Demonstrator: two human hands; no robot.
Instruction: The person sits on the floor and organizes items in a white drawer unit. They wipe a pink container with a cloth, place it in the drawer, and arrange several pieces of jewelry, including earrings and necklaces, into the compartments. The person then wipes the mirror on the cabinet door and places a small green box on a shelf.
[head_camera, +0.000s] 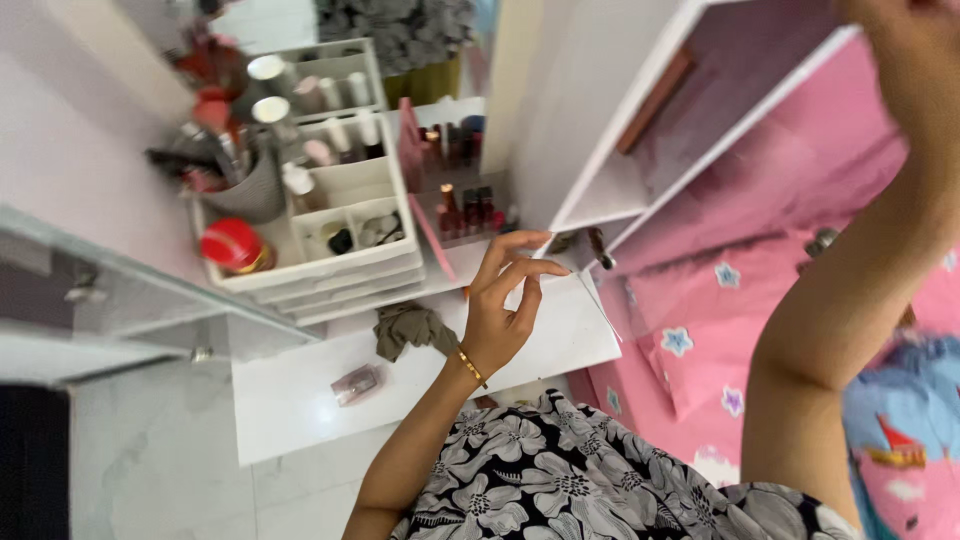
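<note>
Head view: the left hand (503, 300) hovers over the white dresser top (300, 395), fingers loosely curled with thumb and forefinger close together, holding nothing that can be made out. Just beside its wrist lies a crumpled olive cloth (412, 327); beyond its fingertips stands a white cosmetics organizer (320, 245). The right hand (915, 50) is raised near the white shelf (640, 170); whether it grips anything cannot be told.

The scene is lit brightly and evenly, perhaps by daylight from the far side. Shadows are kept soft. The right hand (900, 50) is smeared by motion blur, and the far cosmetics organiser (330, 200) is rendered slightly soft. Tilted, stretched lines are seen at the edges.
</note>
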